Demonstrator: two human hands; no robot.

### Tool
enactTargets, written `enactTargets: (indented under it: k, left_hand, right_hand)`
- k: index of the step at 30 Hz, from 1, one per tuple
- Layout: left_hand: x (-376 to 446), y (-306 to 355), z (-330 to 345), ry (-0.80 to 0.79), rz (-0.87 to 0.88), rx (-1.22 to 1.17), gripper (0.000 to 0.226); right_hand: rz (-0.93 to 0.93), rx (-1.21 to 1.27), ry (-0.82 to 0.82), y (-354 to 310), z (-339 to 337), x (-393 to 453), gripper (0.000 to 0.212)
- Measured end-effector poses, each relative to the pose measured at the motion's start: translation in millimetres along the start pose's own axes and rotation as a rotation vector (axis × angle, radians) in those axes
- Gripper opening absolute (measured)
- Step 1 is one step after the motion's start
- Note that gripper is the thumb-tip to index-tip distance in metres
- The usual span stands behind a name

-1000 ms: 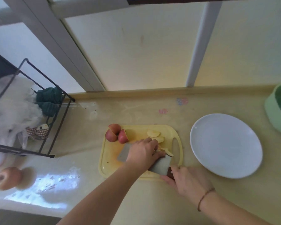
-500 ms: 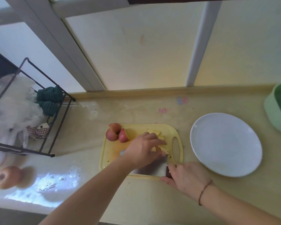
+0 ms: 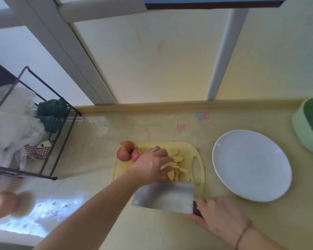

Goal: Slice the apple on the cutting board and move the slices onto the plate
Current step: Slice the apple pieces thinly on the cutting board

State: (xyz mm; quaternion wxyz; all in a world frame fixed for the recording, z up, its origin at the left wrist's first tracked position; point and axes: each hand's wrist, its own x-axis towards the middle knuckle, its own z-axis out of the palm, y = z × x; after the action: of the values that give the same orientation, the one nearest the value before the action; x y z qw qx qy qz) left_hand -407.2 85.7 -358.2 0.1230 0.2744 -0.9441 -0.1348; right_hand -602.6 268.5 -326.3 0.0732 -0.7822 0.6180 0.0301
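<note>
We see a yellow cutting board (image 3: pixel 199 156) on the counter, and we place everything else from it. On its far left corner sit uncut red apple pieces (image 3: pixel 124 153). Pale apple slices (image 3: pixel 176 164) lie fanned across its middle and right, and the left hand (image 3: pixel 152 164) rests on them with fingers bent over the pile; whether it pinches any we cannot tell. Over the board's near edge hangs a broad cleaver (image 3: pixel 163 197), its flat side up, gripped by its dark handle in the right hand (image 3: pixel 220 220). Right of the board, apart from it, stands the white plate (image 3: pixel 251 165), with a green bowl (image 3: pixel 309 129) further right.
</note>
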Motion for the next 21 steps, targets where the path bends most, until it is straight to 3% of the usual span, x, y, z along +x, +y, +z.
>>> enactTargets:
  k: [3,6,8,11,14,16,18,21]
  left_hand:
    - [-16,-34,-17,0.148,-0.123,0.192,0.043]
    - [-35,-56,-22,-0.059,-0.246,0.423,0.067]
    - [-43,-61,-19,-0.112,-0.190,0.479,0.065]
    - [-44,-66,-8,0.035,-0.114,0.517,0.048]
    - [-45,-66,0,0.070,-0.139,0.425,0.056]
    - [-48,-59,-2,0.069,-0.123,0.320,0.046]
    - [-55,-48,-6,0.068,-0.149,0.102,0.045]
    - [-81,-22,-8,0.120,-0.360,-0.314,0.062]
  right_hand:
    - [0.053,0.056,-0.016,10,7,-18,0.074]
    - [0.161,0.189,-0.151,11,-9,-25,0.075]
    - [0.218,0.245,-0.118,7,-7,-30,0.086]
    - [0.401,0.426,-0.254,2,-9,-27,0.091]
    - [0.525,0.655,-0.230,-10,-14,-18,0.091]
    - [0.585,0.801,-0.198,-22,-18,-11,0.090]
    - [0.626,0.905,-0.198,-34,-23,-5,0.087]
    - [0.688,1.185,-0.242,-55,-36,6,0.071]
